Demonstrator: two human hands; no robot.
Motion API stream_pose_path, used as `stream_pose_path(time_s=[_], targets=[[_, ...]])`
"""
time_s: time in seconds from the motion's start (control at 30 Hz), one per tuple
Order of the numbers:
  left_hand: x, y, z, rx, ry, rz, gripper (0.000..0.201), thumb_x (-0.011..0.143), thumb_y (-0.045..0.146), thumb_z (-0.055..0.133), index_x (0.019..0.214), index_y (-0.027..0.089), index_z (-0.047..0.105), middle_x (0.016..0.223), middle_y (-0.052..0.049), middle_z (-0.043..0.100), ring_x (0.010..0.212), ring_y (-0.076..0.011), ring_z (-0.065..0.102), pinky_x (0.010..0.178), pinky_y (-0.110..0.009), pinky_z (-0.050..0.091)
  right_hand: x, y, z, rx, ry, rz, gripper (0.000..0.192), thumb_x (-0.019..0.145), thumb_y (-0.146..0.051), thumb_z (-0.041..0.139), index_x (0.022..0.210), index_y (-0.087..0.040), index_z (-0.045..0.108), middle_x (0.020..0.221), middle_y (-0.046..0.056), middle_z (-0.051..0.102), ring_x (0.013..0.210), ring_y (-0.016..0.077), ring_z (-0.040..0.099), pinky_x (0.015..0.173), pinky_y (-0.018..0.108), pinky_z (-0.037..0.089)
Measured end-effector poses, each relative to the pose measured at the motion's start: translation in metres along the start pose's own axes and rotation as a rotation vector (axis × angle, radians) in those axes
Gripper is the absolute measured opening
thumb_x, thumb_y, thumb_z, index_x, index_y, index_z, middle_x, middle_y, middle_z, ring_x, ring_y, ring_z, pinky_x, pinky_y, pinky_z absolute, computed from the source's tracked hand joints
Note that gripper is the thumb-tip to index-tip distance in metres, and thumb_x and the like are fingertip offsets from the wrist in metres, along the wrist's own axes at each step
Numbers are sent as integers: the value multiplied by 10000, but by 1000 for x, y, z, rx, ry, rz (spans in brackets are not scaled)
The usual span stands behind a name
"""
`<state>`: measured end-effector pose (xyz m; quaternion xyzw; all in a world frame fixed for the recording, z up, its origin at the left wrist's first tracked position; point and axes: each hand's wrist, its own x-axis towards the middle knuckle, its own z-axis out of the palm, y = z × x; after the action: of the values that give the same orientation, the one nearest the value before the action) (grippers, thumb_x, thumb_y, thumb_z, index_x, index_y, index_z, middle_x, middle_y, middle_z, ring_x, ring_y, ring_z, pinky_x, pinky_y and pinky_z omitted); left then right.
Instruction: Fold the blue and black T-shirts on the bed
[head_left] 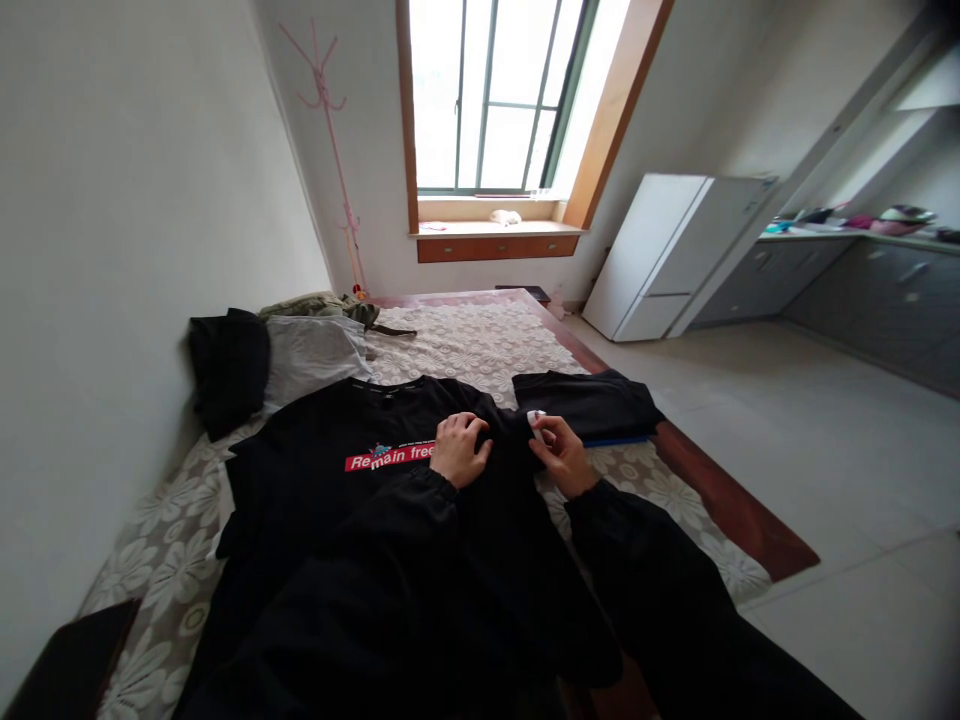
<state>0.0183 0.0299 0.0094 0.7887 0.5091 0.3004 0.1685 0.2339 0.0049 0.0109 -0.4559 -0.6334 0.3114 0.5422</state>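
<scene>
A black T-shirt (pixel 300 500) lies spread out on the bed, its collar facing the window. A red strip with white lettering (pixel 375 458) runs across its chest, and part of it is hidden by my left hand (pixel 459 450). That hand sits on the chest near the right shoulder, its fingers and thumb curled onto the fabric. My right hand (pixel 566 455) pinches the edge of the sleeve, where a small white patch (pixel 535 416) shows at the fingertips. Just beyond it is a folded black garment (pixel 592 398).
Floral lace cloth (pixel 465 340) covers the bed. By the left wall lie a dark bundle (pixel 229 370), a grey-white cloth (pixel 319 350) and a camouflage item (pixel 307 305). A pink coat stand (pixel 334 140) rises behind. A white fridge (pixel 660 260) stands across the floor.
</scene>
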Motion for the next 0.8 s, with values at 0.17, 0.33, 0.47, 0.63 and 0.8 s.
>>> stream_pose_path(time_s=[0.17, 0.33, 0.47, 0.63, 0.8], targets=[[-1, 2, 0, -46, -22, 83, 249, 901, 334, 652, 1126, 237, 692, 1276, -104, 618, 1287, -307, 470, 1146, -487, 310, -4, -3, 6, -284, -231, -175, 417, 879, -194, 530, 1275, -253, 649, 1351, 86, 642, 1270, 269, 594, 1128, 474, 438], [-2, 8, -1, -224, -83, 87, 163, 907, 333, 638, 994, 226, 726, 1111, -99, 687, 1177, -314, 543, 1106, -496, 362, 5, -3, 1, -290, 121, -67, 445, 885, -208, 506, 1302, -199, 662, 1362, 114, 641, 1311, 289, 567, 1170, 532, 398], [4, 2, -1, -811, -17, -67, 175, 861, 288, 687, 1000, 194, 737, 1047, -85, 729, 1119, -304, 604, 1116, -455, 379, 7, -38, 4, -295, -132, -228, 550, 902, -251, 571, 1452, -231, 559, 1458, 106, 590, 1383, 301, 500, 1194, 551, 360], [17, -21, -14, -1186, 75, -303, 615, 995, 648, 344, 1201, 136, 616, 1088, -139, 716, 1070, -304, 670, 965, -446, 528, 3, -71, 19, -143, -376, -425, 244, 949, -318, 581, 1130, -281, 740, 1209, 82, 729, 1153, 291, 650, 1082, 526, 454], [20, -25, -15, -1351, 29, -488, 620, 804, 598, 753, 1226, 167, 606, 1093, -129, 706, 1064, -294, 682, 970, -425, 534, 8, -34, 28, -141, 70, -90, 188, 933, -302, 516, 991, -218, 674, 896, 55, 696, 829, 207, 652, 758, 354, 525]])
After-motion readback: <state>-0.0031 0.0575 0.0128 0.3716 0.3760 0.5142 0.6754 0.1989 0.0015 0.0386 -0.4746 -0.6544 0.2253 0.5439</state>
